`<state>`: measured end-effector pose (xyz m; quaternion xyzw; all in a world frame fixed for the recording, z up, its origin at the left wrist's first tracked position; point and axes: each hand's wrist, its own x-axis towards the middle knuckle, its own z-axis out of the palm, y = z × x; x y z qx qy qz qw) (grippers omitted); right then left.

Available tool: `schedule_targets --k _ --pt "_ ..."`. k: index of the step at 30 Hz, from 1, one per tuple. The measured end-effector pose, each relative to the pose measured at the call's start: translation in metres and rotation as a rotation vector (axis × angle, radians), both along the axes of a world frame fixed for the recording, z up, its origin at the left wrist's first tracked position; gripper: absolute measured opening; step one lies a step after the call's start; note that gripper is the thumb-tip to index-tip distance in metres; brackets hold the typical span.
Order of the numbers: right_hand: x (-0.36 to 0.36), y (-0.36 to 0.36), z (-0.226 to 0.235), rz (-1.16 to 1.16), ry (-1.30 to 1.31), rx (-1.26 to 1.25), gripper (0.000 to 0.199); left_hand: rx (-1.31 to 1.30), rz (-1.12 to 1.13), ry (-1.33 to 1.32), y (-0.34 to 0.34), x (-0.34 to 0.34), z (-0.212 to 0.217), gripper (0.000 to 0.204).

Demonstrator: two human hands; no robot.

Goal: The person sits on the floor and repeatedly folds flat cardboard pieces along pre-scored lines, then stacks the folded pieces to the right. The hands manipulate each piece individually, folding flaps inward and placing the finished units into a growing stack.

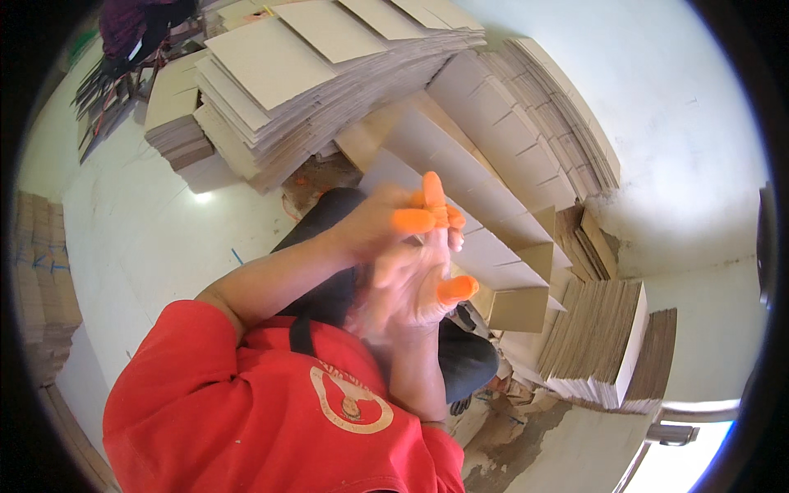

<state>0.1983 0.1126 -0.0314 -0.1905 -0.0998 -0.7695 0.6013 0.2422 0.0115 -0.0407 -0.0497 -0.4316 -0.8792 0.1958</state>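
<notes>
My left hand (380, 223) and my right hand (409, 287) meet in front of my chest, above my red shirt (246, 411). Both are blurred. Orange finger cots (413, 220) cover several fingertips. My right hand is upright with its fingers spread, one orange-tipped finger (433, 191) pointing up and an orange-capped thumb (457, 288) sticking out to the right. My left hand lies across the right hand's fingers, touching them. Whether it grips a finger or a cot is hidden by the blur. No other object shows in either hand.
Tall stacks of flat cardboard sheets (304, 74) lie ahead on the white floor (148, 230). Rows of flat box blanks (526, 140) fan out to the right, with more bundles (600, 345) lower right and a stack (41, 279) at the left edge. Another person (136, 29) sits far upper left.
</notes>
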Motion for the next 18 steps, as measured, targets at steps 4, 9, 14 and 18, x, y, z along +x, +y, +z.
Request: schedule_targets --k 4,9,14,18 --pt "-0.010 0.008 -0.020 0.113 0.173 -0.071 0.115 0.102 -0.046 0.360 0.009 -0.017 -0.029 0.054" --pt "-0.003 0.013 -0.033 0.100 0.011 -0.024 0.103 0.652 0.341 0.710 0.086 -0.046 -0.063 0.053" --pt "-0.003 0.015 -0.040 -0.016 0.015 -0.065 0.085 0.362 0.021 0.564 0.055 -0.044 -0.075 0.052" --pt "-0.013 0.007 -0.065 0.008 -0.091 -0.303 0.056 0.254 -0.092 0.482 0.062 -0.049 -0.095 0.052"
